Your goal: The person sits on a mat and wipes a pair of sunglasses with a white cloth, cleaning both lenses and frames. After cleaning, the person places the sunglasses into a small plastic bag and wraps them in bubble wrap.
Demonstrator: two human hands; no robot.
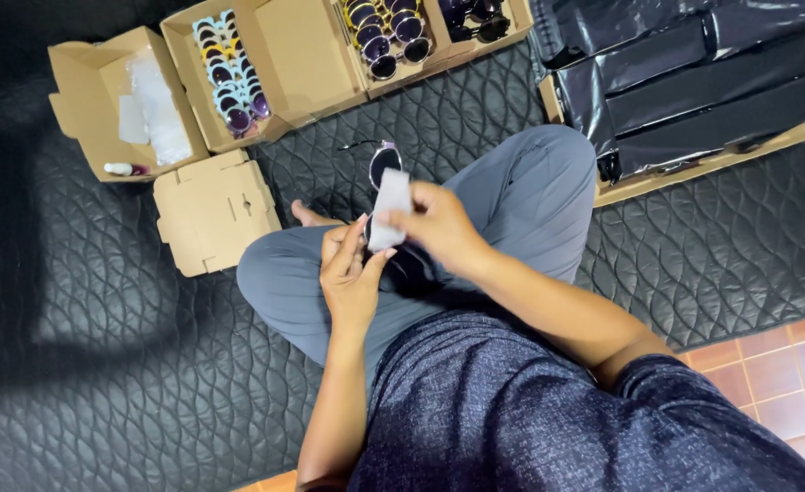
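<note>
I sit cross-legged on a black quilted mat (129,364). My right hand (439,228) pinches a small white cloth (389,210) and presses it against a pair of round dark-lens sunglasses (383,164). My left hand (352,273) holds the sunglasses from below, fingers curled up against the cloth's lower edge. One lens and a thin temple arm stick out above the cloth; the other lens is hidden behind the cloth and my hands.
Open cardboard boxes with rows of sunglasses (234,87) (389,36) stand at the far edge. Another box (115,100) holds clear plastic bags. A flat folded box (215,210) lies left of my knee. Black cases (694,82) fill a tray at right.
</note>
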